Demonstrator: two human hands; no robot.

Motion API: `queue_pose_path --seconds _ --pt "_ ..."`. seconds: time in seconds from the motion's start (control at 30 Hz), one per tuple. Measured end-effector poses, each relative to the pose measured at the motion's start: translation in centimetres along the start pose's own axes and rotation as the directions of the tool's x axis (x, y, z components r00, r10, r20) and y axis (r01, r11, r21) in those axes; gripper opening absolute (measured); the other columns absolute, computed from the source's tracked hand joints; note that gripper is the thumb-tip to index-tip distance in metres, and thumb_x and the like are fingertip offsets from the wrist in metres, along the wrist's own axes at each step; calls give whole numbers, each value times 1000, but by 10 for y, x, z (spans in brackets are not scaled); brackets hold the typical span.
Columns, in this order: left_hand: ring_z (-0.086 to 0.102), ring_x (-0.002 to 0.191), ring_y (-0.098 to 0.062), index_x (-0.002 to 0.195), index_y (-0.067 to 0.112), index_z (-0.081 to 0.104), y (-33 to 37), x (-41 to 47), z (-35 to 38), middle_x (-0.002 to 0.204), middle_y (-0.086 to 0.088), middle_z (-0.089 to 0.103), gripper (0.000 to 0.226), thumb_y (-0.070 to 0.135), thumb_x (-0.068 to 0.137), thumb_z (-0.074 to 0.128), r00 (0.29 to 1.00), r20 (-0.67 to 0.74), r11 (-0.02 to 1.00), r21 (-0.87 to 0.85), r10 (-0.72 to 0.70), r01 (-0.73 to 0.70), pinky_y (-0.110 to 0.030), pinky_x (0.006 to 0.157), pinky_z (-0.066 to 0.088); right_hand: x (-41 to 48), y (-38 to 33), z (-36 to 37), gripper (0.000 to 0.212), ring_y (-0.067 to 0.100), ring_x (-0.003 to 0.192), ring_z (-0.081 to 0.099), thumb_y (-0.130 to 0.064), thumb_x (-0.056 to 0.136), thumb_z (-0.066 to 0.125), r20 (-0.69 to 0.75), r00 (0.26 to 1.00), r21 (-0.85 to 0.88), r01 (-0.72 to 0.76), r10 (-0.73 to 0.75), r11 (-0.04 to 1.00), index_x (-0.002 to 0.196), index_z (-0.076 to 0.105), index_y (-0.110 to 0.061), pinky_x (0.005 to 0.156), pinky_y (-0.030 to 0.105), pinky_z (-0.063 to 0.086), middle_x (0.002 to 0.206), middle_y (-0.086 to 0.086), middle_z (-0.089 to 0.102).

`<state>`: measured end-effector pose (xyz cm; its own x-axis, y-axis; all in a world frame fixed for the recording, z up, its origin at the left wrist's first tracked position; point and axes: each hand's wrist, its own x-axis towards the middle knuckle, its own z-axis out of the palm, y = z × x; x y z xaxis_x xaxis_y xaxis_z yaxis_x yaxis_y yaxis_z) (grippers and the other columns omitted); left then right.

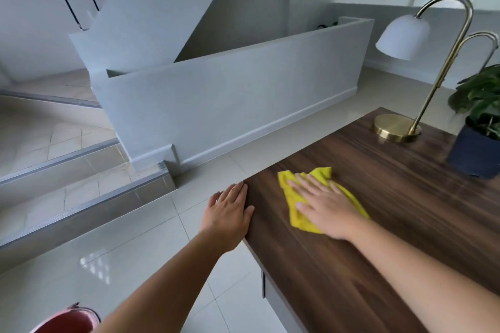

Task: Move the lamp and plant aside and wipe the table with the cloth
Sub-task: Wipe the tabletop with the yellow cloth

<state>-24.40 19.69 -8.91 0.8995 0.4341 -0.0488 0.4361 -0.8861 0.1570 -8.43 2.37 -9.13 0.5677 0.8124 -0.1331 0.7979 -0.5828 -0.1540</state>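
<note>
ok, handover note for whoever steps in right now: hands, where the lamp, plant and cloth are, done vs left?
Left hand: open, flat on the near left edge of the table, holding nothing.
Right hand: flat, palm down, pressing the yellow cloth onto the tabletop near that same end.
Lamp and plant: standing together at the far right end, the pot just right of the brass base.
Done: lamp and plant appear set aside; wiping is under way at the near left part.
Left: wipe the rest of the top toward the lamp and plant.
</note>
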Motion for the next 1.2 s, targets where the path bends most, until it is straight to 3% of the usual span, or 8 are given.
queue_pose_path --seconds 0.13,0.23,0.43,0.53,0.77,0.93,1.07,1.2 --pt "3 150 -10 153 21 7 -7 -12 -2 162 6 5 59 45 100 17 999 9 999 -5 45 -45 -31 121 4 1 48 -11 56 12 149 -5 -47 99 15 -17 936 13 -352 353 936 151 -2 -34 120 45 2 161 -9 -8" --pt "3 150 -10 153 22 7 -13 -19 -3 162 7 5 59 45 100 18 998 9 998 -8 68 -68 -33 121 4 16 28 -10 58 18 149 -5 -48 98 12 -31 873 62 -484 487 873 152 -1 -28 119 48 0 162 -5 -8" --pt "2 150 -10 152 25 6 -29 -40 5 162 8 4 57 44 100 20 993 -16 990 -75 115 -116 -33 121 1 25 -98 10 58 18 149 -8 -50 98 11 -34 979 30 -200 201 979 151 -4 -32 119 47 -2 161 -7 -10" --pt "0 150 -9 152 26 5 -42 -45 8 162 9 3 57 45 100 19 989 -30 987 -61 145 -147 -34 121 -2 -7 -118 24 59 14 148 -10 -52 96 7 -66 991 -10 -116 115 993 150 -6 -34 119 44 -5 160 -10 -10" --pt "-7 149 -11 153 21 1 -57 -43 6 162 6 -4 59 43 100 16 984 -5 982 -62 181 -181 -35 121 -5 -119 -75 35 81 1 143 -19 -74 63 -31 -68 975 -14 -211 210 977 138 -19 -48 118 37 -5 149 -26 -21" --pt "1 150 -13 153 18 2 -69 -40 2 163 2 3 58 34 100 23 981 -5 975 -109 194 -194 -35 122 1 -136 -82 31 90 4 142 -22 -71 51 -44 -21 965 -36 -261 260 965 136 -24 -49 118 39 -7 150 -25 -24" --pt "19 147 -17 151 17 11 -70 -41 -6 160 -1 20 63 16 92 34 980 -75 949 -246 187 -200 -32 119 13 -88 -115 30 72 8 147 -13 -64 68 -21 -54 982 0 -182 182 983 138 -19 -47 118 42 -6 148 -25 -22" --pt "20 147 -18 152 16 10 -78 -42 -4 160 -2 18 69 14 90 39 986 -98 950 -273 132 -154 -33 117 16 -13 -147 25 55 12 148 -9 -52 95 5 -55 993 10 -102 103 995 148 -4 -42 119 46 -4 159 -18 -8"
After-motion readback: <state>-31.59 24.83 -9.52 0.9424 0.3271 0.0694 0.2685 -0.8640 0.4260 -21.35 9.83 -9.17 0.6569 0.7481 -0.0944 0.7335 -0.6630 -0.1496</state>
